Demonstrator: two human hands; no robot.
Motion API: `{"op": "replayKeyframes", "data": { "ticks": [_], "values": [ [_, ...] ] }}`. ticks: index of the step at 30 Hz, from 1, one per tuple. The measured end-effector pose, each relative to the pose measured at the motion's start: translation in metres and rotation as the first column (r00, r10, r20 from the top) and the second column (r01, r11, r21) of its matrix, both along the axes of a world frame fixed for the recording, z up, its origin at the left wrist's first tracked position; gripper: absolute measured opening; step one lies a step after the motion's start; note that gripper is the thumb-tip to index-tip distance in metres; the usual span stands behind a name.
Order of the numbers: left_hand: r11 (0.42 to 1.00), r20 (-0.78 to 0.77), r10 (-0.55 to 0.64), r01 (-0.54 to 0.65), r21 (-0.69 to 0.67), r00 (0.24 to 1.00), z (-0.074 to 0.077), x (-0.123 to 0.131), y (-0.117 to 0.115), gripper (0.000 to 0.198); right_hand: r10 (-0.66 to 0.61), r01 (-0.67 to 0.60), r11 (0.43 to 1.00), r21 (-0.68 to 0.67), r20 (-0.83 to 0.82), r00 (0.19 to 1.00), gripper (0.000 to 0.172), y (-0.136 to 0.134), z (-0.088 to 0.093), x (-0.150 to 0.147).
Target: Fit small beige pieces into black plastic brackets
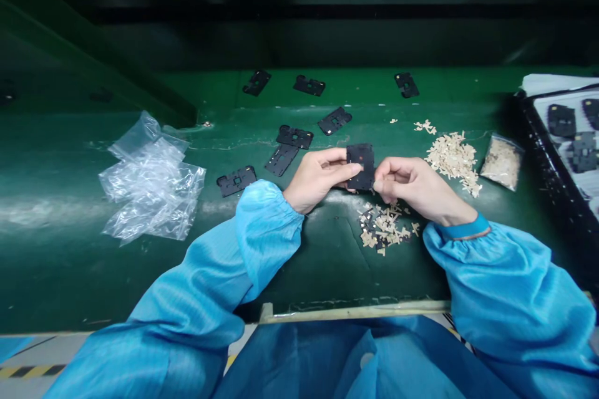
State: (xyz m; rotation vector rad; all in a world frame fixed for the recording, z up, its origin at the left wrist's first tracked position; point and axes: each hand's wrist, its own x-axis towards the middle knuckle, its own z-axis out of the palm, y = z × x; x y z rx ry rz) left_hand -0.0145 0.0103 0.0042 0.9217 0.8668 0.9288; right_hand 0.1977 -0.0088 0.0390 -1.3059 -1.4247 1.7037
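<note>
My left hand (pixel 318 177) and my right hand (pixel 412 187) pinch a small black rectangular plate (pixel 361 165) between them, just above the green workbench (pixel 299 274). It has a small reddish spot near its middle. Directly below my hands lies a small heap of beige and black bits (pixel 384 227). Several black cut-out plates (pixel 290 137) lie beyond my left hand. A larger pile of beige pieces (pixel 453 162) sits beyond my right hand. My blue sleeves cover both forearms.
A crumpled clear plastic bag (pixel 152 181) lies at the left of the bench. A small bag of beige pieces (pixel 501 162) stands at the right, beside a black-rimmed tray (pixel 543 149) holding several black parts. A pale wooden strip (pixel 350 312) runs along the bench's front edge.
</note>
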Motion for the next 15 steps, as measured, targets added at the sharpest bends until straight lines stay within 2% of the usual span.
{"op": "replayKeyframes", "data": {
  "ticks": [6,9,15],
  "values": [
    [1.000,0.007,0.002,-0.002,-0.010,1.000,0.0018,0.0002,-0.0005,0.036,0.010,-0.009,1.000,-0.023,0.004,1.000,0.027,0.0010,-0.0007,0.0020],
    [0.999,0.016,0.020,-0.020,-0.031,1.000,0.0016,0.0009,-0.0004,0.037,-0.028,0.028,1.000,-0.014,0.003,1.000,0.026,0.0027,0.0002,0.0043],
    [0.998,0.038,0.059,-0.057,-0.038,0.998,0.0011,0.0027,-0.0007,0.038,-0.021,0.024,0.999,0.021,-0.111,0.994,0.030,-0.0033,-0.0064,-0.0045]
  ]
}}
